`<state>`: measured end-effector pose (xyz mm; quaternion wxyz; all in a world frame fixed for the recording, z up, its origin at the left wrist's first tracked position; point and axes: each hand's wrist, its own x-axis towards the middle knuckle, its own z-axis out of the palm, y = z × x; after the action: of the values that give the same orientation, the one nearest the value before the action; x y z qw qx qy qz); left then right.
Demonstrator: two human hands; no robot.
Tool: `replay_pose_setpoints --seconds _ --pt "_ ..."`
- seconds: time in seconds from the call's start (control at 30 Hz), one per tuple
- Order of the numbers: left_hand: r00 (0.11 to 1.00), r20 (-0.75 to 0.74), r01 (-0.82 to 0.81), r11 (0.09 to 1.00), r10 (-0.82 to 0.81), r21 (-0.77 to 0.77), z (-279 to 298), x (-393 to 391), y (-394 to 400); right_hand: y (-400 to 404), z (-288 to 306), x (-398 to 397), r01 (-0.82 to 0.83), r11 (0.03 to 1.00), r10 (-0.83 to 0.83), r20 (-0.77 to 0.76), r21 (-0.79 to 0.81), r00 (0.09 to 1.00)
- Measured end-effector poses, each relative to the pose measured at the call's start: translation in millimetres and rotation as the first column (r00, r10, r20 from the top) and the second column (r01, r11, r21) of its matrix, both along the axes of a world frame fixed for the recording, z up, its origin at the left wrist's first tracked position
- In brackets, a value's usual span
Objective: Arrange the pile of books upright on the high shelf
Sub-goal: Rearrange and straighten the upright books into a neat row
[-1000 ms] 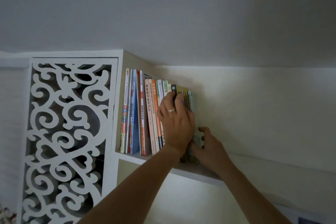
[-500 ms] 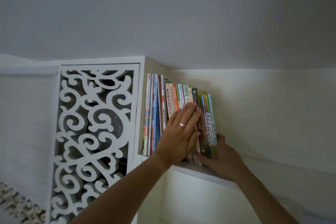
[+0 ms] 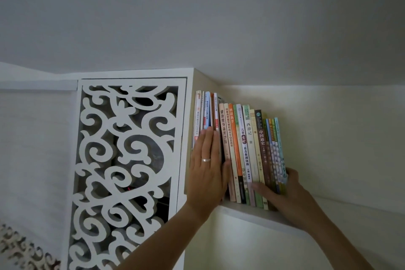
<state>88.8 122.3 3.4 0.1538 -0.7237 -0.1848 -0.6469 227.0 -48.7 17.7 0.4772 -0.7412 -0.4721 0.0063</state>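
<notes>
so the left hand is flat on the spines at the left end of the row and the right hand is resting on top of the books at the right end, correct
Not quite. The left hand does lie flat on the spines at the left end of the books, but the head view shows the right hand low down, at the bottom of the rightmost books by the shelf, not on top.

Home room: wall shelf of books, ornate fretwork panel.

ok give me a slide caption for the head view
Left hand pressed flat on the spines while the right hand braces the end of the upright books on the high shelf.
</notes>
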Motion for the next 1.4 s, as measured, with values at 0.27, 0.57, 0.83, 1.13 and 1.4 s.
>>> replay_pose_setpoints --seconds 0.27,0.57,0.83,1.13,1.4 --pt "0.999 -0.012 0.050 0.999 -0.050 -0.001 10 -19 3 24 2 -30 0.201 0.852 -0.319 0.174 0.484 0.932" --pt "0.998 -0.069 -0.002 1.000 0.003 0.013 27 -38 18 76 1 -65 0.406 0.750 -0.627 0.367 0.522 0.687" --pt "0.997 -0.001 0.071 0.992 -0.071 -0.102 23 -32 4 81 -1 -63 0.416 0.719 -0.658 0.353 0.557 0.665" --pt "0.998 -0.023 -0.064 0.996 0.062 -0.055 13 -18 0 73 -3 -56 0.404 0.694 -0.676 0.346 0.596 0.650" --pt "0.991 -0.101 -0.102 0.986 0.089 -0.133 15 -31 -11 73 -3 -56 0.398 0.709 -0.662 0.355 0.582 0.660"
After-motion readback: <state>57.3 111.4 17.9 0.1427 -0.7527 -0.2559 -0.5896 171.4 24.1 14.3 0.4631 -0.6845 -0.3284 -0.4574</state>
